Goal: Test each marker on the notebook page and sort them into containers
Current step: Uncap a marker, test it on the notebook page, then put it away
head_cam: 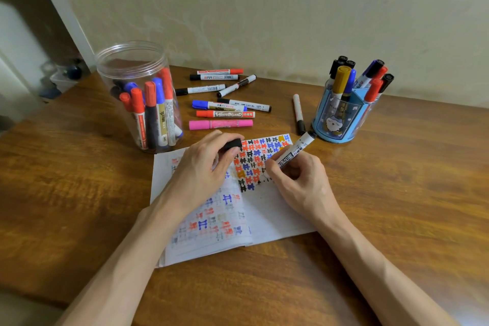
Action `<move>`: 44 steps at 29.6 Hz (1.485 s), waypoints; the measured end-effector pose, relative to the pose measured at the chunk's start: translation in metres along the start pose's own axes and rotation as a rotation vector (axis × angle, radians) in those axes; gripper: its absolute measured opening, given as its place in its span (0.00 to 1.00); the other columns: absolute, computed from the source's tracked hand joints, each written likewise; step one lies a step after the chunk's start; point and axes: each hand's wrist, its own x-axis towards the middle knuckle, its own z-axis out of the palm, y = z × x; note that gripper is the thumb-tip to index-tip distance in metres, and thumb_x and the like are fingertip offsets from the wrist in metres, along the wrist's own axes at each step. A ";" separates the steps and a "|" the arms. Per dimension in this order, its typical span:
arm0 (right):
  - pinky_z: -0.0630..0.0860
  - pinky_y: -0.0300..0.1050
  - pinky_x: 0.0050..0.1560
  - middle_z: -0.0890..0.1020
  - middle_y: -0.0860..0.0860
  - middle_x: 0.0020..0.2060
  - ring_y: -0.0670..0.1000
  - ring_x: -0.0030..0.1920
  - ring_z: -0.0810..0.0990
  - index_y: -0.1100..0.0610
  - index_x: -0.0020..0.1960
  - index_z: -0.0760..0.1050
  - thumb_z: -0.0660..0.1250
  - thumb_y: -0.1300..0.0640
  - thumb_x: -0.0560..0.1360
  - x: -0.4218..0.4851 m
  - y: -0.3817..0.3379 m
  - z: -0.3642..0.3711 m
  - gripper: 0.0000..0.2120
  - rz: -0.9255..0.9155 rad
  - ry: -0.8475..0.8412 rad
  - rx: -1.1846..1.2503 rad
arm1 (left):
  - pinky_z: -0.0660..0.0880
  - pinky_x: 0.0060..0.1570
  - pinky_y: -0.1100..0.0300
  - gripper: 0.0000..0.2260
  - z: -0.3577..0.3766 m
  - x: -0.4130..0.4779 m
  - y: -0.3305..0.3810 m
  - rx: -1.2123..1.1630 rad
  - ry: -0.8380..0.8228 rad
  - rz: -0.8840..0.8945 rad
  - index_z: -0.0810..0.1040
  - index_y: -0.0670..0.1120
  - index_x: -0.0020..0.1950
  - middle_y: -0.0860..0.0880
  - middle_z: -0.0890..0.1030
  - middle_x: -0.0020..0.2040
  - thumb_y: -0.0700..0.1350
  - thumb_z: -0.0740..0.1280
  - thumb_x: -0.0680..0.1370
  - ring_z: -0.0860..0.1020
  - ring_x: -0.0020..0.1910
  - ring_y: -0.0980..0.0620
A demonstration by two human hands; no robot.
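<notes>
The right hand (299, 180) curls round the black marker (293, 152), tip down on the notebook (272, 214) and back end leaning toward the blue cup (341, 119) just past the notebook's far right corner, while the left hand (203, 167) pinches the cap (232, 144) over the page.

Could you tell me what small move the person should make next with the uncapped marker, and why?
Probably finish the test stroke. The right hand holds the black marker with its tip at the notebook page, where only small black dots show beside the last row of characters, and the left hand pinches the cap, so recapping likely waits.
</notes>
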 end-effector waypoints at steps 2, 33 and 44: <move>0.78 0.38 0.36 0.84 0.36 0.38 0.43 0.38 0.83 0.54 0.45 0.80 0.71 0.53 0.80 0.000 -0.001 0.000 0.06 -0.016 -0.023 -0.020 | 0.78 0.52 0.67 0.16 -0.001 0.001 0.003 -0.039 0.006 -0.020 0.76 0.53 0.71 0.56 0.79 0.64 0.48 0.66 0.84 0.77 0.62 0.61; 0.84 0.43 0.47 0.90 0.52 0.45 0.53 0.44 0.89 0.58 0.53 0.85 0.75 0.57 0.76 -0.007 -0.015 -0.007 0.07 0.077 0.015 0.503 | 0.82 0.45 0.60 0.10 -0.001 -0.005 0.021 -0.342 -0.065 -0.041 0.84 0.54 0.59 0.55 0.84 0.42 0.43 0.70 0.80 0.84 0.44 0.52; 0.82 0.38 0.46 0.89 0.52 0.47 0.49 0.46 0.88 0.58 0.54 0.85 0.76 0.58 0.74 0.002 -0.013 -0.008 0.09 0.081 -0.022 0.550 | 0.81 0.52 0.61 0.09 -0.003 0.002 0.020 -0.387 -0.169 -0.065 0.82 0.50 0.60 0.57 0.85 0.50 0.44 0.70 0.80 0.84 0.54 0.56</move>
